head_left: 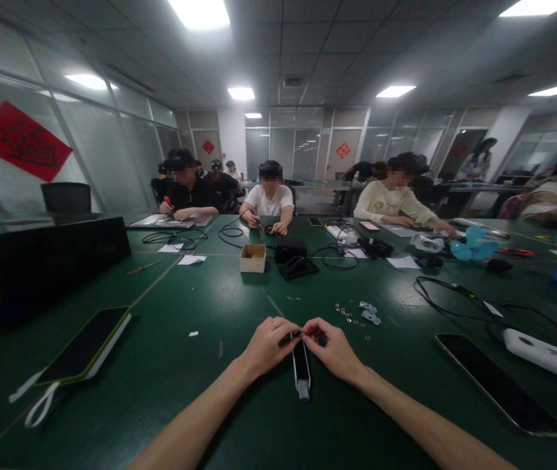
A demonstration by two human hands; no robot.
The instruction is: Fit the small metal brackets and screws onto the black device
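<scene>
A slim black handheld device (pixel 301 369) with a white edge and a grey metal end lies upright-lengthwise on the green table (pixel 171 391), directly below my hands. My left hand (pixel 266 346), with a ring on one finger, and my right hand (pixel 332 349) meet at its top end. Their fingertips pinch something small there, mostly hidden by the fingers. To the right, several small metal washers (pixel 344 316) and metal brackets (pixel 369 313) lie scattered on the table.
A black tablet (pixel 498 385) and a white power strip (pixel 547 356) lie to my right, with a black cable (pixel 454 303) beyond. A dark notebook (pixel 83 346) lies left. Farther off stand a cardboard box (pixel 252 258) and a black case (pixel 291 248). Several co-workers (pixel 271 196) sit across the table.
</scene>
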